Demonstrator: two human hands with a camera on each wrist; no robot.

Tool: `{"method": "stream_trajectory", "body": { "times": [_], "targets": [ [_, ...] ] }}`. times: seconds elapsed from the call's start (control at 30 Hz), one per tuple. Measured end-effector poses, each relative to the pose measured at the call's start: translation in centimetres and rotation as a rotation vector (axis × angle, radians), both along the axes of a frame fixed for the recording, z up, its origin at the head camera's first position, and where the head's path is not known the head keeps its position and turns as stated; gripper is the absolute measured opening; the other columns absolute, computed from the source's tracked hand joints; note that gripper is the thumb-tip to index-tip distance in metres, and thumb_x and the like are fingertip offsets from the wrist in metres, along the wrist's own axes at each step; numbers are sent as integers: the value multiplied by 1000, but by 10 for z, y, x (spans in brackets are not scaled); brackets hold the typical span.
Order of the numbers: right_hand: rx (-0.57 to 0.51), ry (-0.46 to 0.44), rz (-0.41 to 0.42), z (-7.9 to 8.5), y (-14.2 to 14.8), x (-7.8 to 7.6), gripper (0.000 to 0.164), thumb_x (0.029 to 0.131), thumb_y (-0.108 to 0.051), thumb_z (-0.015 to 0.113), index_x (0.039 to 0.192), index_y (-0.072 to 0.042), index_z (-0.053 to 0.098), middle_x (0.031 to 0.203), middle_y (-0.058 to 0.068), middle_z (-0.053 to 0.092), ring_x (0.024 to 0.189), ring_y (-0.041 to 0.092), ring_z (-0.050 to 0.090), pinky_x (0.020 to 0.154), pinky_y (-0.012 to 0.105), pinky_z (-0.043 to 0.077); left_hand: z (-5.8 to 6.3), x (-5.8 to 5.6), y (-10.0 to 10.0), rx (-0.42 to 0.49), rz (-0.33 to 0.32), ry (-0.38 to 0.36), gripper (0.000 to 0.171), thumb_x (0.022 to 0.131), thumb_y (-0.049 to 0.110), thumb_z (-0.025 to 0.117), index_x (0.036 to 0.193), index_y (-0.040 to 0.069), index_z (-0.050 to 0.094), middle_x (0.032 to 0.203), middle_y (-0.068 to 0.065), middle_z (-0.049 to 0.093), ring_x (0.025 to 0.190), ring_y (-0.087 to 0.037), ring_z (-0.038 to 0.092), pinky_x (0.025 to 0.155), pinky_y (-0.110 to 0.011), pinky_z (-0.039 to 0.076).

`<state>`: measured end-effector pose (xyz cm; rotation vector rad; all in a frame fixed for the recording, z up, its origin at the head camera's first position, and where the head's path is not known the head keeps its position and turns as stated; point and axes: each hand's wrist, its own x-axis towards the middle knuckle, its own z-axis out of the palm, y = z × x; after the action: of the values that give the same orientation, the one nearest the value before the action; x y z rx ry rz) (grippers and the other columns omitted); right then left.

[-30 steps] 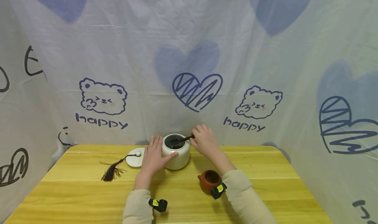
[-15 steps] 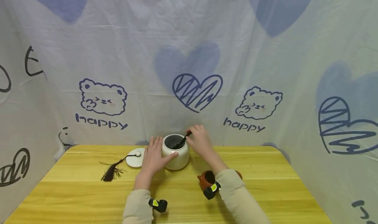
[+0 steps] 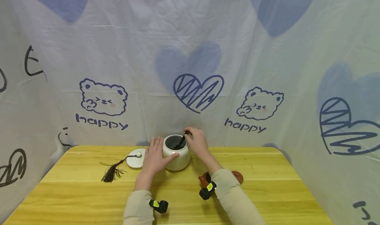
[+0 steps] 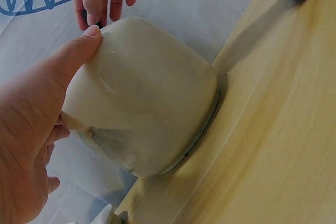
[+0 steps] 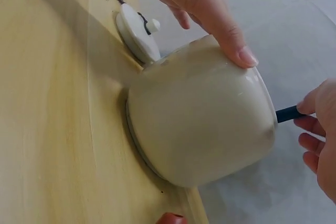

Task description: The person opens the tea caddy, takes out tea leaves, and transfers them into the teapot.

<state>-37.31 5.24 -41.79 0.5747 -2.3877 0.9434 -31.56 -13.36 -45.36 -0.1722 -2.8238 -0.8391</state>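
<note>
While the left hand (image 3: 155,157) lies spread along the left side of the white jar (image 3: 178,164) in the head view, its fingers straight and its thumb across the front near the rim, the right hand (image 3: 197,142) pinches the handle of a black scoop (image 3: 181,141), whose end dips into the open mouth; what the jar holds is too dark to tell. The jar stands upright at the lower centre of the frame, near the back edge of the counter (image 3: 89,198); its lid (image 3: 135,162) lies to its left with a dark tassel (image 3: 112,173), and a red-brown teapot (image 3: 203,179) sits lower right, partly behind the sleeve (image 3: 237,198), its own lid (image 3: 237,177) beside it. In the left wrist view, the jar fills the middle, the thumb touching its shoulder at upper left. In the right wrist view, thumb and fingertips close on the handle at the right edge, just outside the rim. The step in hand appears to be scooping; the next move probably calls for a steady jar and a level scoop lifted clear of the rim.
</note>
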Motion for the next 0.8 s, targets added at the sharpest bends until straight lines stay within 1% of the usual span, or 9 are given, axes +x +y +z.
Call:
{"method": "stream_trajectory", "body": {
  "times": [0.17,0.27,0.47,0.67,0.8],
  "targets": [
    [81,22,4,0,-4,0,18,90,-10,66,107,-8,71,104,8,74,96,28,62,89,41,50,-1,0,0,-1,-1,10,107,81,74,57,155,4,22,162,-16,20,153,-34,3,121,-61,12],
    [82,8,6,-2,-6,0,19,90,-10,66,108,-8,71,105,8,73,96,26,61,87,40,51,-2,-1,1,1,-2,19,107,81,73,57,155,3,22,162,-16,20,153,-35,4,120,-62,13],
    [-48,-90,4,-5,-10,-1,17,88,-11,68,105,-7,71,99,9,72,92,24,59,84,37,51,-4,-2,2,-7,-7,27,108,81,74,56,154,2,23,162,-17,21,153,-36,5,120,-63,13],
    [-124,-107,33,-7,-12,-4,16,89,-13,68,102,-6,72,96,9,73,89,24,60,84,36,52,-4,-1,1,-2,-2,23,107,81,73,57,154,2,23,162,-17,21,153,-35,5,121,-62,13],
    [-173,-143,52,-8,-10,-5,15,90,-11,67,102,-5,72,96,11,73,88,24,59,82,34,51,-3,1,0,2,-1,14,108,81,73,57,154,3,22,162,-17,20,153,-35,4,120,-62,13]
  ]
}}
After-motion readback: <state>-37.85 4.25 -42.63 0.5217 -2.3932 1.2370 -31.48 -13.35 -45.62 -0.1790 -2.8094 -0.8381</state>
